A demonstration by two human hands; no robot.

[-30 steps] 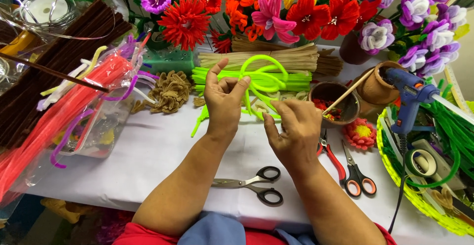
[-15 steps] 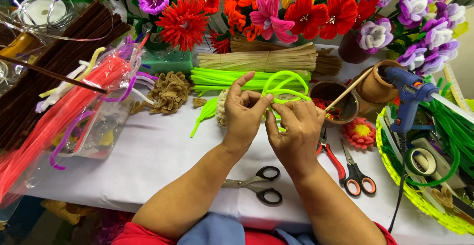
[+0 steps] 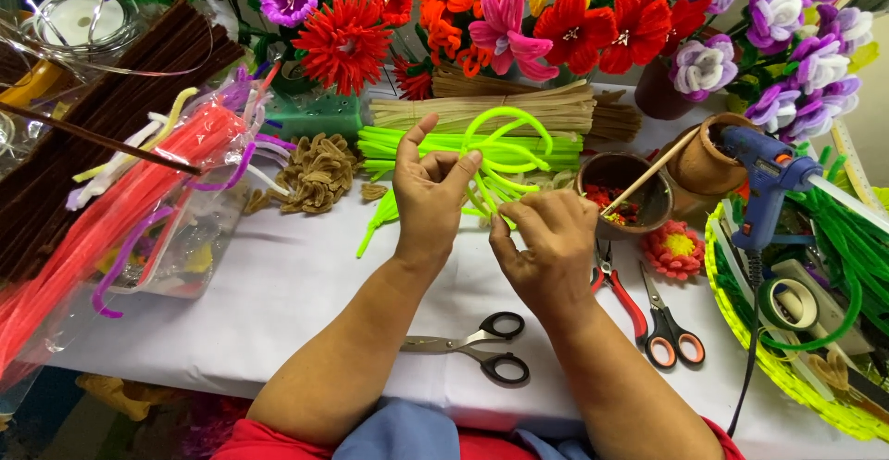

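Observation:
My left hand (image 3: 431,196) and my right hand (image 3: 548,245) are together above the white table (image 3: 287,302), both gripping a bright green pipe cleaner bent into loops (image 3: 505,150). The left hand's fingers curl round the loops, thumb raised. The right hand pinches the lower strands beside it. More green pipe cleaners (image 3: 389,145) lie in a bundle just behind the hands.
Black-handled scissors (image 3: 482,349) lie near my forearms. Orange-handled scissors (image 3: 671,335) and red pliers (image 3: 620,289) lie to the right. A blue glue gun (image 3: 769,177), clay pots (image 3: 704,159), a yellow basket (image 3: 769,358), bagged pipe cleaners (image 3: 120,201) and handmade flowers (image 3: 556,15) surround the work area.
Both hands have stayed over the same spot. The left hand went from open fingers to curled around the green loops, and the loops have been reshaped between the hands.

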